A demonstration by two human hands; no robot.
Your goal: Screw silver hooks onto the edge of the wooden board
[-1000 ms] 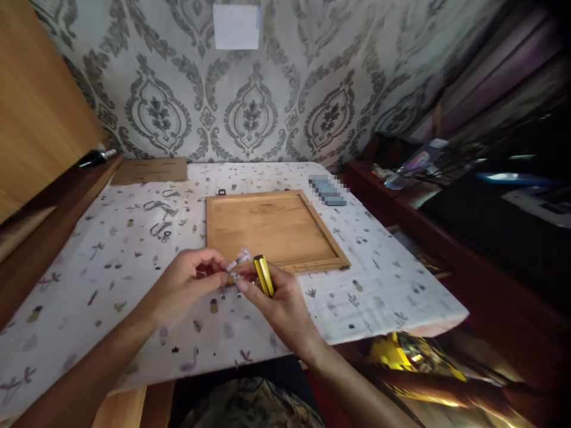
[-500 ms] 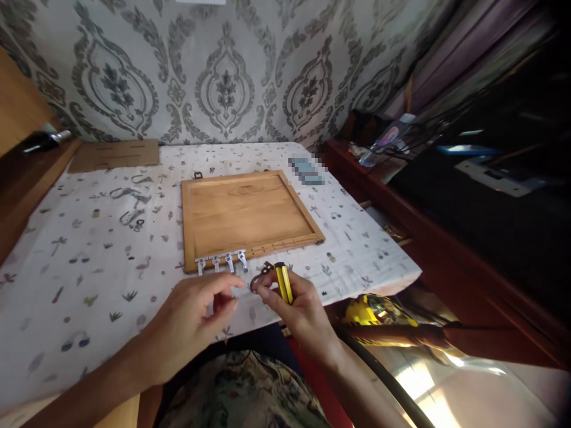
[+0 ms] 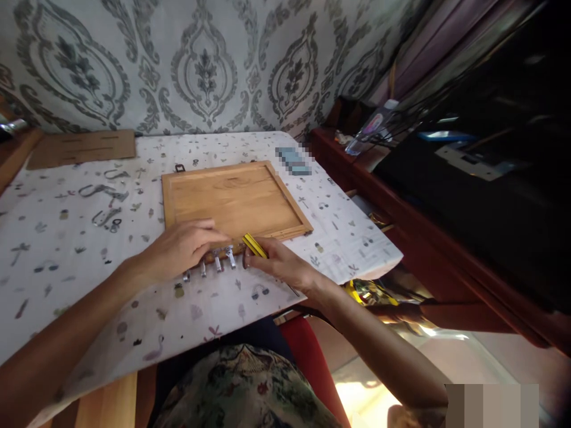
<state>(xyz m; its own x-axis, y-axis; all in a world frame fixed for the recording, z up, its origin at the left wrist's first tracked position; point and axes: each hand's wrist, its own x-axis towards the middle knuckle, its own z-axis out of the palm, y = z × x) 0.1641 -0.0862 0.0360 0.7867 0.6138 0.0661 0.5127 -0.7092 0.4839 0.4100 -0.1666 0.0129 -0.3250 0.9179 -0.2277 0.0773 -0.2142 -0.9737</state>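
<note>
A wooden framed board [image 3: 227,199] lies on the table, with several silver metal hooks [image 3: 217,263] along its near edge. My left hand [image 3: 190,244] rests over the near left part of the board's edge. Its fingers stretch forward above the hooks, and it appears to hold nothing. My right hand [image 3: 283,261] is closed around a screwdriver [image 3: 255,244] with a yellow and black handle; a thin shaft shows below the palm. At the same fingertips is a dark brown metal hook [image 3: 245,257], beside the rightmost silver hook and mostly hidden by the fingers.
Loose metal hooks [image 3: 104,193] lie on the patterned tablecloth [image 3: 80,249] to the left. Brown cardboard [image 3: 84,147] sits at the back left. A blurred-out blue-grey item [image 3: 293,160] is at the back right. A plastic bottle [image 3: 372,128] leans on the dark red furniture [image 3: 330,148].
Both hands have moved forward from the table's near edge onto the board's near edge. The right hand has carried the screwdriver and brown hook there. The view has shifted right.
</note>
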